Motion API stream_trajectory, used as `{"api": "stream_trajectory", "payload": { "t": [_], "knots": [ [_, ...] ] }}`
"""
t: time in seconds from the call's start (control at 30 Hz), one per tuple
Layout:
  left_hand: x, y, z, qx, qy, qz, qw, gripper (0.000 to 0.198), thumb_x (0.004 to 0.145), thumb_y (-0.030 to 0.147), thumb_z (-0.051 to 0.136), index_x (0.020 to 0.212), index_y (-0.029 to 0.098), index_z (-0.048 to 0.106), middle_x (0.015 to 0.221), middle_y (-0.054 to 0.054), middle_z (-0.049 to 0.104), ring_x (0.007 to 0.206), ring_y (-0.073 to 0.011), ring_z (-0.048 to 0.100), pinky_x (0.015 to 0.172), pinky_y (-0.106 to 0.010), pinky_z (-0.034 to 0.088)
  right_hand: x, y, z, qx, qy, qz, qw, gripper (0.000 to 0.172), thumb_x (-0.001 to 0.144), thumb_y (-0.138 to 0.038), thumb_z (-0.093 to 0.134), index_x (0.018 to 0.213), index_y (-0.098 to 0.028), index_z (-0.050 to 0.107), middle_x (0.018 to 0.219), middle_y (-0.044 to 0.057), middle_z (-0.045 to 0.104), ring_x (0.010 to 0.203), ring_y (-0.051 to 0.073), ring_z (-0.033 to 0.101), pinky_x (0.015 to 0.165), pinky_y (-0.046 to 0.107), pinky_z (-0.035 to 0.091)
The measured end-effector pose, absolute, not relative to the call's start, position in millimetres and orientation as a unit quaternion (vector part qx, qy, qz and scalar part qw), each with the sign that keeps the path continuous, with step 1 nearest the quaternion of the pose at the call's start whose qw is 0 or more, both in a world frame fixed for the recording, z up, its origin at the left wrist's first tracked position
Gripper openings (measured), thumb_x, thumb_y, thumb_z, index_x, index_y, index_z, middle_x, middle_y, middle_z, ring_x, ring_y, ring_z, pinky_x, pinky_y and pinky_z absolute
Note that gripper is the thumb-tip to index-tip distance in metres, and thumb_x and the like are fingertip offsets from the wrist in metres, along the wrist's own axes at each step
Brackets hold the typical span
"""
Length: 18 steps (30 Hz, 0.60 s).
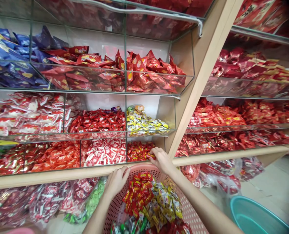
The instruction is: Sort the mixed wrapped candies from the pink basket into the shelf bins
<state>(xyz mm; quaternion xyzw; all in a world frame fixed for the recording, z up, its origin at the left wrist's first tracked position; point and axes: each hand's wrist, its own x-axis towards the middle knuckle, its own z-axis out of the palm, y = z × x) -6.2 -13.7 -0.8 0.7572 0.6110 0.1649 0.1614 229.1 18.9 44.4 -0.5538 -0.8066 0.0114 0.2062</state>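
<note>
My left hand grips the rim of a pink perforated plastic basket, which sits low in the view. Inside the basket lies a heap of small red and yellow wrapped sweets. My right hand reaches over the rim into a clear acrylic bin of red sweet packets, and its fingertips pinch a red packet at the bin's front edge. The bin's lower contents are partly hidden by my fingers.
Clear acrylic bins of red, white, yellow and blue packets fill tiered shelves with a pale wooden ledge and post. Bulging plastic bags of sweets stand below. A teal plastic basin sits on the tiled floor.
</note>
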Motion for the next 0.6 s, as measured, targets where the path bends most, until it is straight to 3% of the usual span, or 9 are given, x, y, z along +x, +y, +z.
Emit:
{"api": "stream_trajectory", "payload": {
  "t": [0.27, 0.6],
  "knots": [
    [-6, -15, -1, 0.756, 0.614, 0.163, 0.160, 0.041, 0.092, 0.047, 0.028, 0.097, 0.025, 0.062, 0.085, -0.005, 0.069, 0.083, -0.0197, 0.064, 0.065, -0.023, 0.037, 218, -28, 13, -0.452, -0.858, 0.124, 0.211, 0.010, 0.082, -0.021, 0.055, 0.092, -0.019, 0.055, 0.095, 0.003, 0.060, 0.092, 0.018, 0.053, 0.079, 0.028, 0.041],
    [-5, -15, 2, 0.751, 0.620, 0.160, 0.163, 0.040, 0.093, 0.046, 0.029, 0.095, 0.025, 0.062, 0.086, -0.004, 0.069, 0.086, -0.0199, 0.064, 0.068, -0.024, 0.037, 209, -38, -13, -0.457, -0.870, 0.088, 0.164, 0.010, 0.079, -0.020, 0.058, 0.088, -0.021, 0.055, 0.092, 0.002, 0.060, 0.090, 0.019, 0.054, 0.078, 0.029, 0.043]
  ]
}}
